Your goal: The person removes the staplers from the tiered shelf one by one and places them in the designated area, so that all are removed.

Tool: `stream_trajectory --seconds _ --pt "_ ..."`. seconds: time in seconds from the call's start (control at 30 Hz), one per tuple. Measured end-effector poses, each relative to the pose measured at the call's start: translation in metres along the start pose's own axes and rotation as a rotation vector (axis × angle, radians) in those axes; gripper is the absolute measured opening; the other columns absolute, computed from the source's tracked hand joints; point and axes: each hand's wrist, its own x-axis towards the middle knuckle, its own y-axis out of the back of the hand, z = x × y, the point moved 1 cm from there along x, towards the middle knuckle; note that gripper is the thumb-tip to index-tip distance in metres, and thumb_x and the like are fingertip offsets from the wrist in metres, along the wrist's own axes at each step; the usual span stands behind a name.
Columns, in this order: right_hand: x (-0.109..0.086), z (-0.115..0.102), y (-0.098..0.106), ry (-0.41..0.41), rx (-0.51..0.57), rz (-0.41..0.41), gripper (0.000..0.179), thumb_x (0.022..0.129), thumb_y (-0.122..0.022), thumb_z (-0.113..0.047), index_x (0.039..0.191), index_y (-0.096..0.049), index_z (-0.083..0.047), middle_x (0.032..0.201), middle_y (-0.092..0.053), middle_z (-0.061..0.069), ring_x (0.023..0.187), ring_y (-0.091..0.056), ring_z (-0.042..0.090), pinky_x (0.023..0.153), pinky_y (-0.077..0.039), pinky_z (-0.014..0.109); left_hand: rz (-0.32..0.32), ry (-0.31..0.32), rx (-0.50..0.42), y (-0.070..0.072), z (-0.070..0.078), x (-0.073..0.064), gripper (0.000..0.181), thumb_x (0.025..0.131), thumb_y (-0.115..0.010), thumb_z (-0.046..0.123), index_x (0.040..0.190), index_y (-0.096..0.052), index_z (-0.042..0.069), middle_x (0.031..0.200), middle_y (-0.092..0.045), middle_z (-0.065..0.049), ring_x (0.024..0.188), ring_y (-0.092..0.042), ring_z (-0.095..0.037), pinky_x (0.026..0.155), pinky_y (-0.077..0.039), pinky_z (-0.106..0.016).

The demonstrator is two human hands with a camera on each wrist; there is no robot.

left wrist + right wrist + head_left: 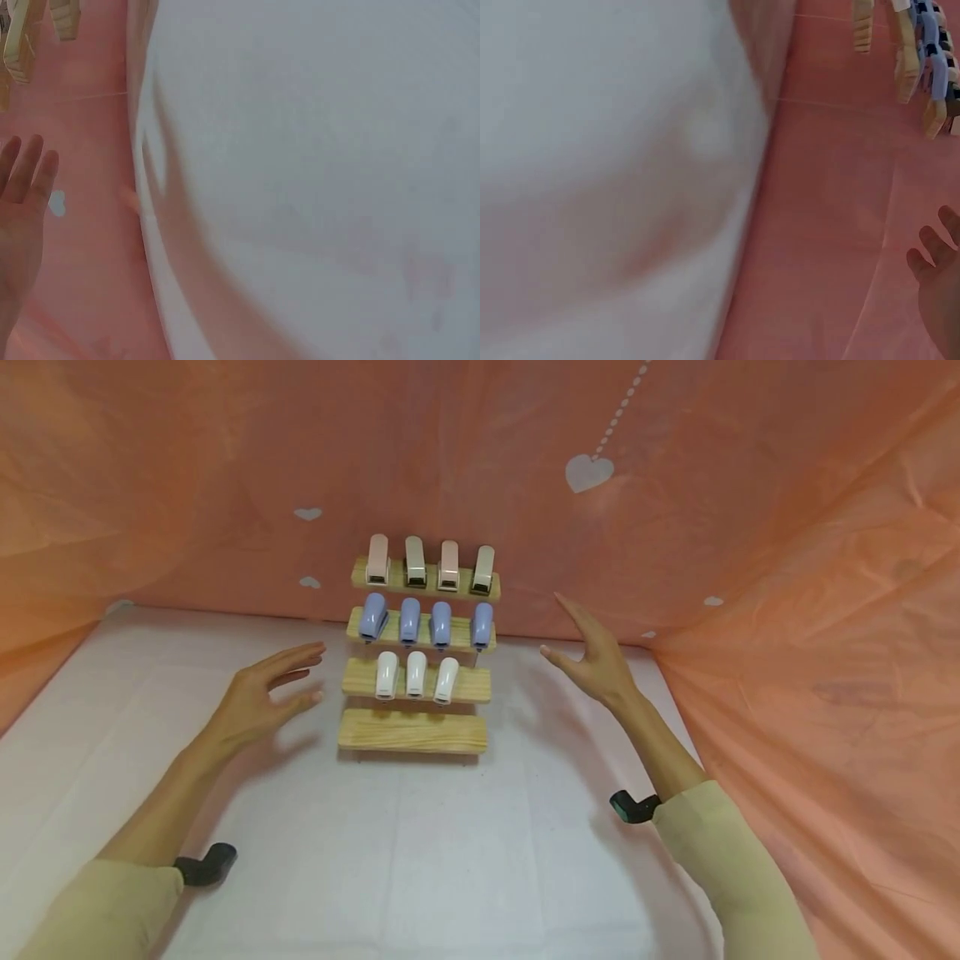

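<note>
A tiered wooden rack stands at the back of the white surface in the head view. On its top step sit several small staplers, pink and pale grey-green by turns. Several lavender-blue staplers line the step below, and three white staplers rest on the third. The lowest step is bare wood. My left hand hovers left of the rack, fingers extended, touching nothing. To the right of the rack is my right hand, also raised, thumb and fingers spread, holding nothing.
A white cloth covers the surface. Orange-pink sheeting with pale hearts hangs behind, and creased sheeting hangs at the right. Black wrist cameras sit at both cuffs.
</note>
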Motion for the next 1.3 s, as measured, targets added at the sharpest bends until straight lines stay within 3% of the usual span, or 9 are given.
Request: stream_trajectory --seconds 0.37,0.6,0.8,0.97,1.2,1.3 --pt "0.034 -0.015 -0.008 0.059 0.208 0.053 0.071 0.083 -0.079 -0.003 0.146 -0.047 -0.004 0.144 -0.051 0.016 0.129 -0.051 0.031 0.109 -0.041 0.043 -0.024 -0.006 -0.16 -0.014 0.001 0.01 0.06 0.082 -0.077 -0.007 0.138 -0.056 -0.002 0.139 -0.055 -0.02 0.119 -0.06 -0.01 0.098 -0.049 -0.023" --pt "0.05 -0.045 -0.005 0.034 0.365 0.045 0.064 0.086 -0.073 0.004 0.143 -0.045 0.007 0.142 -0.049 0.027 0.127 -0.049 0.046 0.109 -0.038 0.053 -0.069 0.113 -0.186 -0.018 0.004 0.016 0.058 0.086 -0.076 0.001 0.14 -0.055 0.004 0.136 -0.058 -0.018 0.114 -0.061 -0.007 0.097 -0.051 -0.027" --pt "0.061 -0.063 -0.003 -0.011 0.396 -0.002 0.064 0.086 -0.071 0.006 0.143 -0.043 0.009 0.143 -0.047 0.028 0.128 -0.048 0.045 0.109 -0.038 0.054 -0.073 0.167 -0.186 -0.022 0.002 0.017 0.055 0.086 -0.078 0.005 0.137 -0.058 0.003 0.134 -0.059 -0.017 0.105 -0.062 0.001 0.093 -0.053 -0.026" --pt "0.072 -0.066 -0.007 -0.038 0.415 -0.032 0.065 0.086 -0.071 0.004 0.144 -0.043 0.007 0.143 -0.048 0.027 0.128 -0.049 0.044 0.11 -0.038 0.052 -0.054 0.191 -0.189 -0.023 0.001 0.018 0.052 0.085 -0.079 0.006 0.134 -0.061 0.004 0.13 -0.063 -0.009 0.101 -0.064 0.0 0.09 -0.053 -0.022" --pt "0.084 -0.066 -0.014 -0.064 0.469 -0.08 0.069 0.084 -0.073 0.003 0.146 -0.041 0.006 0.142 -0.049 0.027 0.126 -0.05 0.044 0.11 -0.038 0.05 -0.057 0.157 -0.252 -0.026 -0.002 0.019 0.045 0.087 -0.074 -0.001 0.13 -0.063 -0.001 0.129 -0.063 -0.014 0.102 -0.065 -0.002 0.09 -0.053 -0.02" --pt "0.089 -0.056 -0.024 -0.068 0.502 -0.09 0.072 0.084 -0.074 0.002 0.147 -0.04 0.005 0.14 -0.05 0.027 0.126 -0.051 0.042 0.11 -0.039 0.049 -0.059 0.174 -0.265 -0.026 -0.002 0.018 0.045 0.088 -0.074 0.001 0.131 -0.062 -0.001 0.127 -0.065 -0.006 0.102 -0.065 -0.001 0.088 -0.052 -0.018"
